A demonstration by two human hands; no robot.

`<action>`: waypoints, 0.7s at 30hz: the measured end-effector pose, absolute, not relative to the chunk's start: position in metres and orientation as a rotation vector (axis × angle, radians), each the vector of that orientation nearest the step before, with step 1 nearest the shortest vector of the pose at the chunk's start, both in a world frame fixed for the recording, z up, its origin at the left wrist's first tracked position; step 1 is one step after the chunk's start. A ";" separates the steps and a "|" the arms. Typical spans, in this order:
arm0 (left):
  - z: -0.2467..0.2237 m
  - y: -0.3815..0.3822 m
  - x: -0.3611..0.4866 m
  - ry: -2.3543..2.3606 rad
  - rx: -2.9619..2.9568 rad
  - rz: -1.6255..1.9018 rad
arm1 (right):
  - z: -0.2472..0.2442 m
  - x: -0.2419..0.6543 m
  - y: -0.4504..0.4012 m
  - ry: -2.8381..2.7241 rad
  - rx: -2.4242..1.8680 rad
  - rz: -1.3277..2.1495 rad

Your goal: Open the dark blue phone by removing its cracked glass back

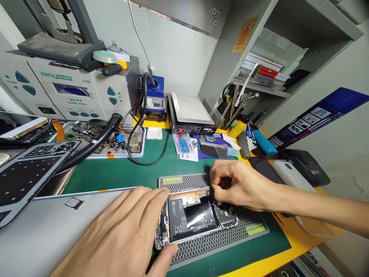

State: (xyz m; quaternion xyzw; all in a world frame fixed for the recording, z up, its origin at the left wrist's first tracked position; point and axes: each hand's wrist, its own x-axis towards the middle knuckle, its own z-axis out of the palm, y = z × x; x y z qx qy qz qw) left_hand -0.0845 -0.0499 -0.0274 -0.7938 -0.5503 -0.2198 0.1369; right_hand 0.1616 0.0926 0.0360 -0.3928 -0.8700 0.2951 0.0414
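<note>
From here, the phone (201,217) lies open on the mat (213,241), battery (178,215) seated and uncovered, the left hand (123,227) gripping one end, the right hand's (240,184) fingers pinched together at the far edge, on what I can't tell.

Phone repair workshop, prob. a small one: QUICK hot-air stn (72,88), soldering stand (155,86), tray of loose circuit bds (106,140), green work mat (121,171) on table.

Glossy black film (201,216) over matt dark battery (176,217).
</note>
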 end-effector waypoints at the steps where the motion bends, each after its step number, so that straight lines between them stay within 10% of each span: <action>1: -0.027 -0.049 -0.084 -1.588 -2.298 -0.631 | 0.037 0.162 0.093 -2.665 -1.200 0.931; 21: -0.023 -0.045 -0.090 -1.573 -2.401 -0.678 | 0.074 0.159 0.117 -2.899 -1.394 1.153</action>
